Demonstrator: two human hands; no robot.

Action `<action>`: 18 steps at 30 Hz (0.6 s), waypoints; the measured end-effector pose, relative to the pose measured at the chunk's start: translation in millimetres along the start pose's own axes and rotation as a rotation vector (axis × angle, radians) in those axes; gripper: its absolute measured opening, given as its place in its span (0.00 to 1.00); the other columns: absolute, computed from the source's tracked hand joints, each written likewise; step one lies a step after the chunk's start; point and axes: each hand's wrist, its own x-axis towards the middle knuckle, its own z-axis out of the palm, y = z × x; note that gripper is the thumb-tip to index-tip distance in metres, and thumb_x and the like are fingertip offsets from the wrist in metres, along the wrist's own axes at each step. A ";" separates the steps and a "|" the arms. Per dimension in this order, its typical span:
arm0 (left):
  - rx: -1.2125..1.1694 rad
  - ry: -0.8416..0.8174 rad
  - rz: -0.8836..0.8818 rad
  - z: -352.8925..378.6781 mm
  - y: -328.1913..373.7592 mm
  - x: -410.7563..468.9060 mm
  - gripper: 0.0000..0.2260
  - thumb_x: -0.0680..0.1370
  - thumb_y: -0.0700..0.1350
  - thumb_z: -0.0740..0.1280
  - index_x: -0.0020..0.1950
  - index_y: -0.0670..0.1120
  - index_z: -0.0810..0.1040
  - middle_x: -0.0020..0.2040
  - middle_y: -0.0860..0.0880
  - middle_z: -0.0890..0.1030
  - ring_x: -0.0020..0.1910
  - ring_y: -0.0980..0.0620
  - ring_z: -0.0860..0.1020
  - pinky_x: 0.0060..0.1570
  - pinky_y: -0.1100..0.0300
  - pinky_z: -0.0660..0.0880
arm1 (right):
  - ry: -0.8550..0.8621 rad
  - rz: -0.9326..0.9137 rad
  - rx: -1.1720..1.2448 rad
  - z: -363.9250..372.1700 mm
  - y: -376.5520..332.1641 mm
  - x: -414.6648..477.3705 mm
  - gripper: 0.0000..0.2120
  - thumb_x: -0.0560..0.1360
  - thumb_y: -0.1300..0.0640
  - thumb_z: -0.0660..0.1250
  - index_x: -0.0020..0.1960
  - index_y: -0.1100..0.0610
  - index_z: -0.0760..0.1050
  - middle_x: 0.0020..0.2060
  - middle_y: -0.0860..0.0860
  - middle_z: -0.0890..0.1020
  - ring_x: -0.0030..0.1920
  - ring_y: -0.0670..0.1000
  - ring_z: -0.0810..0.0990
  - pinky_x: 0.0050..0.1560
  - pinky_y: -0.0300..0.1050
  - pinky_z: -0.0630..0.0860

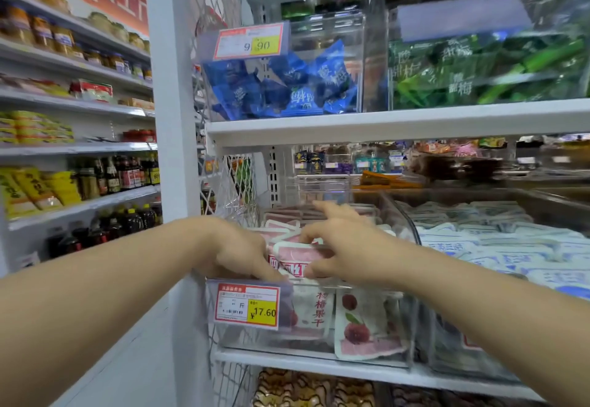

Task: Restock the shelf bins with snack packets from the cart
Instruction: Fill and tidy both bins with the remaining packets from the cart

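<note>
Two hands meet over the clear bin (245, 340) of pink-and-white snack packets (367, 326) on the white shelf (287, 362): the left hand (242, 250) lays fairly straight fingers on the front packets, while just beside it the right hand (348, 247) pinches the top packet (297, 255) between thumb and forefinger.

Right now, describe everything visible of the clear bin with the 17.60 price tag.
The clear bin looks like rigid transparent plastic, open-topped, upright on the white shelf at its left end. A red-and-yellow price tag hangs on its front wall. It holds pink-and-white packets up to the rim. The left hand touches packets at the front rim; the right hand pinches one.
</note>
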 end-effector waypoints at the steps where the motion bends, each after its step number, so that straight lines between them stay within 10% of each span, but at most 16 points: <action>1: -0.035 -0.013 0.011 0.0 -1.7 -0.9 0.18 0.73 0.50 0.77 0.55 0.40 0.78 0.44 0.45 0.85 0.41 0.49 0.83 0.45 0.58 0.80 | 0.003 -0.008 -0.003 0.8 -1.3 1.5 0.21 0.75 0.44 0.72 0.66 0.45 0.74 0.79 0.53 0.57 0.78 0.56 0.56 0.74 0.57 0.60; 7: -0.136 -0.019 0.059 0.0 -6.2 -2.8 0.12 0.74 0.45 0.74 0.51 0.40 0.76 0.38 0.45 0.84 0.37 0.49 0.82 0.39 0.59 0.79 | 0.038 -0.025 0.112 7.6 -3.3 13.8 0.24 0.70 0.43 0.76 0.61 0.49 0.74 0.60 0.47 0.78 0.60 0.51 0.77 0.62 0.52 0.75; 13: -0.197 -0.033 0.028 -1.4 -4.4 -6.9 0.17 0.74 0.43 0.75 0.56 0.37 0.75 0.48 0.40 0.85 0.46 0.44 0.83 0.51 0.50 0.80 | -0.008 0.036 0.166 -12.5 11.3 -4.2 0.39 0.69 0.37 0.74 0.74 0.47 0.64 0.68 0.45 0.74 0.63 0.47 0.75 0.63 0.44 0.73; 18: -0.302 -0.091 0.123 -3.2 -8.6 -2.7 0.27 0.72 0.38 0.76 0.69 0.37 0.71 0.61 0.36 0.82 0.61 0.38 0.80 0.65 0.41 0.74 | -0.127 0.113 -0.283 -33.0 25.3 -20.7 0.21 0.71 0.40 0.73 0.59 0.50 0.79 0.54 0.47 0.82 0.52 0.51 0.81 0.52 0.51 0.81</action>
